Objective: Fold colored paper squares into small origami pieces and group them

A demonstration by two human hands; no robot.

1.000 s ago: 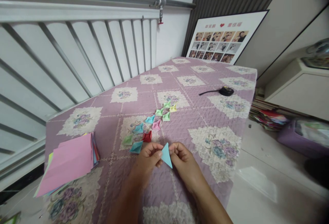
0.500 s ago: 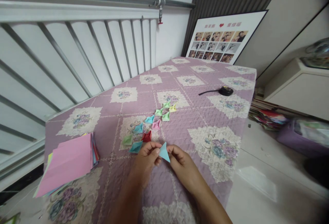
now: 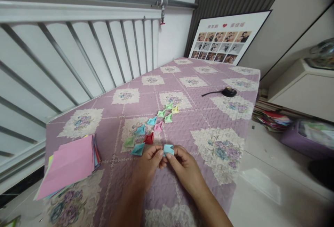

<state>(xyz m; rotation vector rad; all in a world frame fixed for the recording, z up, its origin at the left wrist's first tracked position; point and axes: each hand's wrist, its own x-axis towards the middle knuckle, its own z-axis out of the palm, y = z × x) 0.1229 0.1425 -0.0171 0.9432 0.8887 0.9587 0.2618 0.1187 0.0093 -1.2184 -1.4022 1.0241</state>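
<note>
Between my two hands is a small piece of light blue folded paper [image 3: 168,149], with a notch showing on its right side. My left hand [image 3: 152,159] pinches its left edge between thumb and fingers. The thumb of my right hand [image 3: 184,162] presses on its lower right, fingers curled behind. Just beyond my hands, small folded paper shapes lie in a slanting double row: a red one [image 3: 149,138], a pink one [image 3: 158,126], a yellow one [image 3: 175,109], and several green and blue ones, such as a blue one [image 3: 137,149] nearest my left hand.
A stack of coloured paper sheets [image 3: 70,164], pink on top, lies at the left on the flowered purple tablecloth [image 3: 182,126]. A black tape measure [image 3: 229,92] with a strap sits far right. A white radiator [image 3: 78,56] borders the left side; a photo board [image 3: 229,39] stands behind.
The light blue paper has gone from a pointed triangle to a small, squarish notched shape. My right thumb has come onto its front face.
</note>
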